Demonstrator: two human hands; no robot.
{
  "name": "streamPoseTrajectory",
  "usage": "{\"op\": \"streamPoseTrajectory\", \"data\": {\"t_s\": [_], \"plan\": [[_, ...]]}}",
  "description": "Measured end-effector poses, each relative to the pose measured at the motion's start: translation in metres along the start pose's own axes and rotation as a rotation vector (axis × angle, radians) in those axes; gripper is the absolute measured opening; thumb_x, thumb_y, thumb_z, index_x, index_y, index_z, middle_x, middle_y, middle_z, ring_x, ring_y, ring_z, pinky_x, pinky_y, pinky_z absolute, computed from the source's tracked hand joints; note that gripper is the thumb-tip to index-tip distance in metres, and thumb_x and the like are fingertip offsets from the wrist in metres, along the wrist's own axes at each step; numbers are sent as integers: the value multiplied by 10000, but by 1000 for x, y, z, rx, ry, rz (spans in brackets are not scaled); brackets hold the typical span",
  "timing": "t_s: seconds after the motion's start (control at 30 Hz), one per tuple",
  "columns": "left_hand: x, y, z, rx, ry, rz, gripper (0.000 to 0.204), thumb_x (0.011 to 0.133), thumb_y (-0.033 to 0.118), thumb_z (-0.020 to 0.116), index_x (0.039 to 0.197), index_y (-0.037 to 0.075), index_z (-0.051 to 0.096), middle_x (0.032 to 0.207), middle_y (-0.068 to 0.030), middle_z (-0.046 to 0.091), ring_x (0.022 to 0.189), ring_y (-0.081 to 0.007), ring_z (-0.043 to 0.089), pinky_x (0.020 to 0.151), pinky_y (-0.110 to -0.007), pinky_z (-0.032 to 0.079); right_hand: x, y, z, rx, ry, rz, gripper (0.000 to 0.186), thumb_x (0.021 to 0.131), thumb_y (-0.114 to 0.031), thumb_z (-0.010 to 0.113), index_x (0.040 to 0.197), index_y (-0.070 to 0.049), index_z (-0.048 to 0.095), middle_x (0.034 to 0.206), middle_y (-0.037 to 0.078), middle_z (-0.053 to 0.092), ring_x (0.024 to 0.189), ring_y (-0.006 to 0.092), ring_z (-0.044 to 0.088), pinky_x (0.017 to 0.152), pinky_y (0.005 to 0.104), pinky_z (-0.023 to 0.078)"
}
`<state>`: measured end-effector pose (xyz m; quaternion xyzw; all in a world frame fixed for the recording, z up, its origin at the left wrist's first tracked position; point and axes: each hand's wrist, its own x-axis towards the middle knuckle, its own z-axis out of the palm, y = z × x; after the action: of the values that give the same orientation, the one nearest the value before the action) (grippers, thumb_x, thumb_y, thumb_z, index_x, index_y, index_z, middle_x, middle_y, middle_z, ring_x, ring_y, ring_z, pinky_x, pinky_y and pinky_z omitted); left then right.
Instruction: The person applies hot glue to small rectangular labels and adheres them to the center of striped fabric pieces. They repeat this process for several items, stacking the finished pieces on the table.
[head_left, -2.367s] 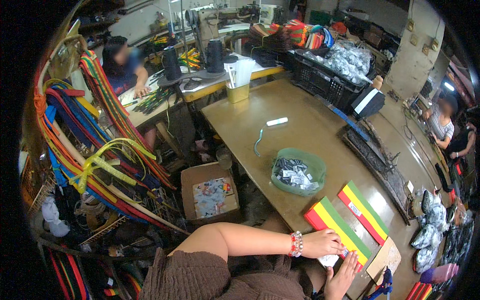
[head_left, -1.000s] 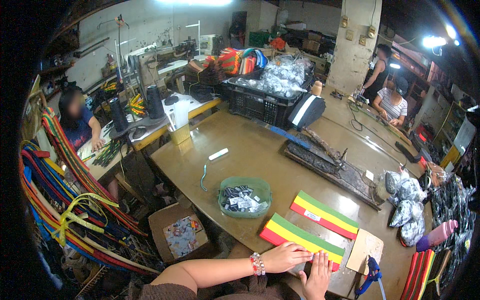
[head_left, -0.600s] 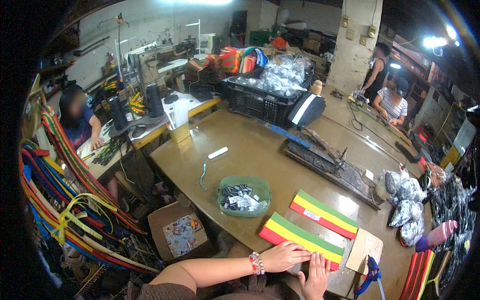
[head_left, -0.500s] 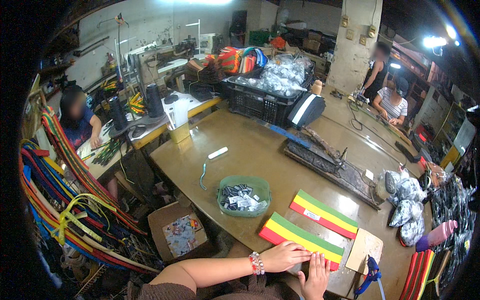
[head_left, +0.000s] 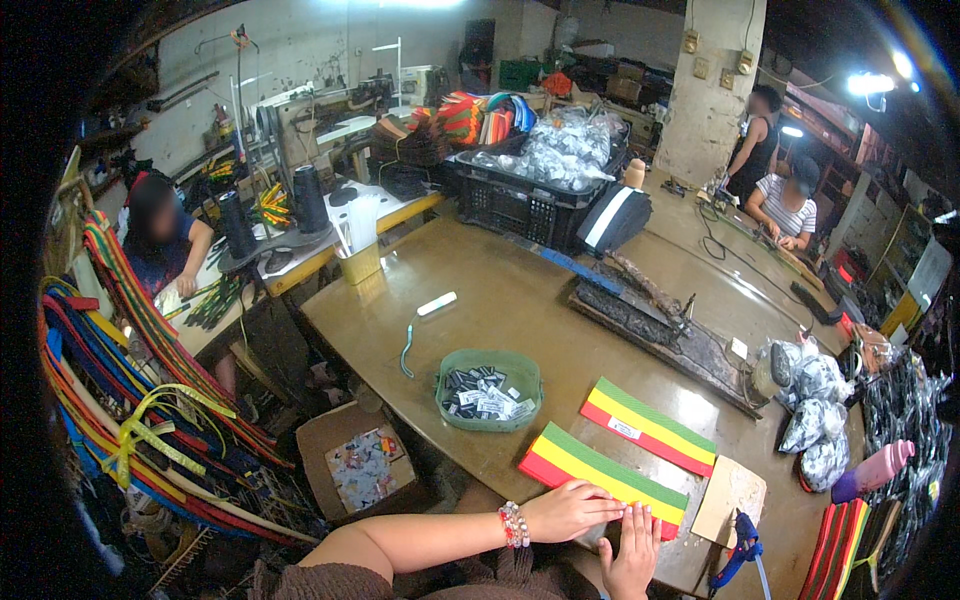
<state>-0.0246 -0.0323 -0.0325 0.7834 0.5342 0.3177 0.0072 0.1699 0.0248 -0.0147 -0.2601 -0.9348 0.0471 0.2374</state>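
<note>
A green, yellow and red striped fabric band (head_left: 600,478) lies in front of me on the table. My left hand (head_left: 572,512), with bead bracelets at its wrist, rests flat on the band's near red edge. Beside it my right hand (head_left: 632,556) lies with fingers stretched out, its fingertips on the same red edge near the right end. Both hands are open. Just beyond lies a second striped band (head_left: 648,428) with a small white label on its red stripe. A blue glue gun (head_left: 738,552) lies right of my right hand, by a tan board (head_left: 730,500).
A green plastic tub (head_left: 490,420) holds small dark and white labels. Left of it lies a white stick with a teal cord (head_left: 436,305). Plastic-bagged items (head_left: 805,400) and a pink-purple bottle (head_left: 872,470) stand at the right edge. Several people work at the tables farther off.
My hands stay nearly still on the band. The person at the left has shifted slightly.
</note>
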Motion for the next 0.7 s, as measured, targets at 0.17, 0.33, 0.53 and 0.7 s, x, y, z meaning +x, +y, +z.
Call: {"op": "streamPoseTrajectory", "data": {"t_s": [0.17, 0.33, 0.53, 0.7], "plan": [[0, -1, 1, 1, 14, 7, 434, 857, 177, 583, 1282, 95, 595, 1343, 22, 564, 1224, -159, 491, 1042, -376, 380, 0, 0, 1, -8, 9, -1, 631, 930, -390, 555, 1389, 27, 435, 1403, 196, 482, 1332, 347, 422, 1144, 485, 260], [0, 0, 0, -1, 26, 13, 433, 856, 178, 587, 1281, 94, 594, 1336, 20, 568, 1218, -161, 494, 1043, -376, 379, 0, 0, 1, -15, 11, -4, 630, 928, -384, 560, 1388, 27, 436, 1399, 198, 484, 1328, 348, 426, 1140, 486, 265], [0, 0, -1, -5, 26, 7, 432, 844, 172, 599, 1269, 92, 600, 1322, 18, 574, 1219, -163, 494, 1041, -377, 381, 0, 1, 2, -17, 22, -8, 626, 927, -384, 563, 1382, 28, 444, 1391, 204, 489, 1324, 348, 429, 1137, 491, 268], [-1, -2, 2, -5, 4, 9, 475, 832, 153, 599, 1304, 103, 574, 1357, 12, 552, 1228, -174, 498, 1036, -393, 390, 0, 0, 4, -33, 36, -9, 632, 922, -393, 567, 1376, 31, 451, 1382, 207, 496, 1321, 349, 433, 1135, 493, 269]]}}
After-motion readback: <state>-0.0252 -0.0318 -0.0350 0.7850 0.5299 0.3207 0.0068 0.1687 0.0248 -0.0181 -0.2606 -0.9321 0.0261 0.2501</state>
